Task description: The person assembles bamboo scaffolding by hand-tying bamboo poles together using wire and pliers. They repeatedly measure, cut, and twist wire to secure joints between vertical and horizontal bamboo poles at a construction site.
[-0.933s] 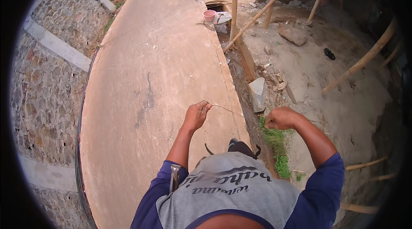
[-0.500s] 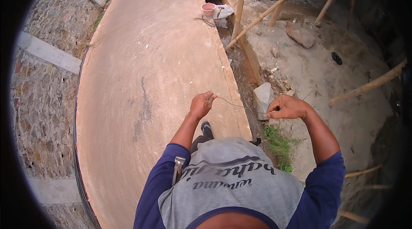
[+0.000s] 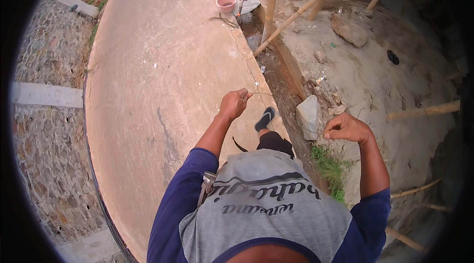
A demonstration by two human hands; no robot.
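My left hand (image 3: 234, 103) is closed on one end of a thin wire (image 3: 261, 94) in front of me, above the concrete path's right edge. From there the wire runs to the right and fades from sight against the ground. My right hand (image 3: 348, 129) is raised beside a pale pointed stone (image 3: 308, 113), thumb and fingertips pinched together. A faint line near those fingertips looks like the other end of the wire. A metal tool (image 3: 208, 182) sticks up between my left upper arm and my shirt; its lower part is hidden.
A drainage channel (image 3: 284, 83) follows the path (image 3: 163, 65) on its right. Ahead lie a pink bucket (image 3: 226, 3), an orange-handled hammer (image 3: 241, 7) and a white sack (image 3: 251, 3). Bamboo poles (image 3: 298, 15) slant over the channel. Grass (image 3: 330, 170) grows near my right elbow.
My hands have moved farther apart, the right one to the right and the left one slightly forward. One foot has stepped forward on the path. The view has shifted.
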